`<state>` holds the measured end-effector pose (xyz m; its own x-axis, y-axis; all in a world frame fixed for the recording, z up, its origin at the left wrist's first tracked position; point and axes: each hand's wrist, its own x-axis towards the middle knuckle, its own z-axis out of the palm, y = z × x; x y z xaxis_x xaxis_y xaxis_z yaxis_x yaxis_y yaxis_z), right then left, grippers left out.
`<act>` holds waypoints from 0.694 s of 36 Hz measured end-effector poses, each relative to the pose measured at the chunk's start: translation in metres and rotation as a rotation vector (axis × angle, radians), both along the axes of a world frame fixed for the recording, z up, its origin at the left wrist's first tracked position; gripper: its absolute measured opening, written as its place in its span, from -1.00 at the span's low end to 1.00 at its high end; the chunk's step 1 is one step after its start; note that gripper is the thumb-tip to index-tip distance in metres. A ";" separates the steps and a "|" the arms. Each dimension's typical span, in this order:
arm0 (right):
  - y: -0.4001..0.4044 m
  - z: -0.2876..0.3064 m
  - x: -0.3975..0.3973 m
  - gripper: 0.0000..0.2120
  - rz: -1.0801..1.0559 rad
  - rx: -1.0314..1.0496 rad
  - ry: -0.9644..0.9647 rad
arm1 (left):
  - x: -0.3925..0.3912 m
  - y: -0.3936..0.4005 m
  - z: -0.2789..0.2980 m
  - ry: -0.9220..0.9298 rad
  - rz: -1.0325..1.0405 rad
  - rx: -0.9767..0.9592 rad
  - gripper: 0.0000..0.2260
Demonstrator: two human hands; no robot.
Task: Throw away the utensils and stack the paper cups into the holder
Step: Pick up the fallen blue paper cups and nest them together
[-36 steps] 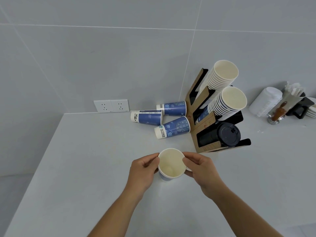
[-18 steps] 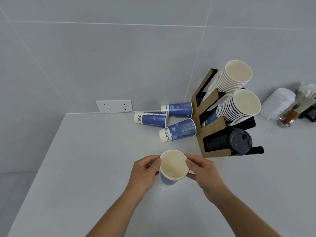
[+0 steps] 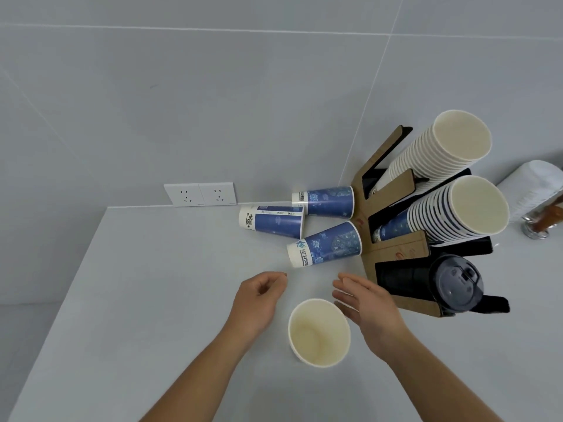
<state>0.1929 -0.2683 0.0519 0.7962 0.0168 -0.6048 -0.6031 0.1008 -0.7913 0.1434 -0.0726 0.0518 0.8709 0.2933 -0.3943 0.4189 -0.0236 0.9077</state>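
Note:
An upright paper cup (image 3: 319, 332) stands on the white counter (image 3: 137, 300) between my forearms, its cream inside showing. My left hand (image 3: 259, 296) hovers just beyond it to the left, fingers loosely curled and holding nothing. Beyond the cup on the right, my right hand (image 3: 364, 303) has flat, spread fingers and is empty. Three blue paper cups lie on their sides further back: one near the wall (image 3: 324, 201), one to the left (image 3: 272, 221), one nearest me (image 3: 326, 244). The brown cup holder (image 3: 396, 254) stands at the right with two cup stacks (image 3: 438, 153) (image 3: 457, 208).
A stack of black lids (image 3: 454, 284) fills the holder's lowest slot. A white sleeve of lids (image 3: 536, 184) and a metal-based item (image 3: 545, 217) sit at the far right. A double wall socket (image 3: 200, 194) is on the tiled wall. The counter's left edge drops off.
Both hands let go of the paper cup, which now stands alone on the counter nearer to me. The hands have moved forward past it, toward the lying cups.

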 end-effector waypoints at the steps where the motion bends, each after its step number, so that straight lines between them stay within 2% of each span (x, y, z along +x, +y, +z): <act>1: 0.003 -0.006 0.008 -0.86 -0.028 0.013 0.031 | 0.011 0.001 -0.002 0.009 -0.014 0.020 -0.90; 3: 0.010 -0.017 0.021 -0.80 -0.082 0.043 0.077 | 0.031 0.001 -0.007 0.017 -0.036 0.062 -0.93; 7: 0.021 -0.041 0.044 -0.74 -0.129 0.086 0.138 | 0.072 0.001 -0.017 0.063 -0.093 0.149 -0.73; 13: 0.033 -0.057 0.065 -0.86 -0.167 0.112 0.210 | 0.108 0.003 -0.033 0.123 -0.174 0.232 -0.67; 18: 0.038 -0.062 0.076 -0.80 -0.223 0.188 0.236 | 0.122 0.003 -0.044 0.158 -0.220 0.258 -0.67; 25: 0.043 -0.063 0.078 -0.83 -0.247 0.218 0.227 | 0.118 -0.003 -0.049 0.187 -0.232 0.239 -0.60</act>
<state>0.2706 -0.2250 -0.0115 0.6391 -0.0115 -0.7690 -0.6963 0.4158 -0.5850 0.2618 -0.0753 0.0029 0.8443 0.1993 -0.4974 0.5357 -0.3391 0.7733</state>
